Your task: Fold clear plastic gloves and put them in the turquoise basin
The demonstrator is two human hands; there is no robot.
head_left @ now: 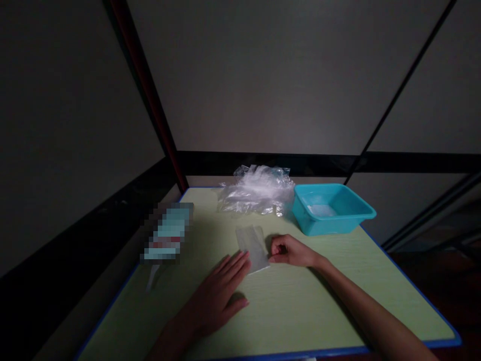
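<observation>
A small clear plastic bag (pixel 254 248) lies flat on the green table (pixel 285 311), near its middle. My left hand (pixel 221 291) rests with its fingers stretched out, the fingertips on the bag's left edge. At the bag's right edge my right hand (pixel 291 250) is curled, thumb and fingers close together; whatever they may hold is too small to make out.
Crumpled clear plastic (pixel 259 190) lies at the table's back edge. To its right stands a turquoise basin (pixel 330 225) with something whitish and flat inside. A blurred-out object (pixel 169 235) is at the left edge, above a thin pale strip.
</observation>
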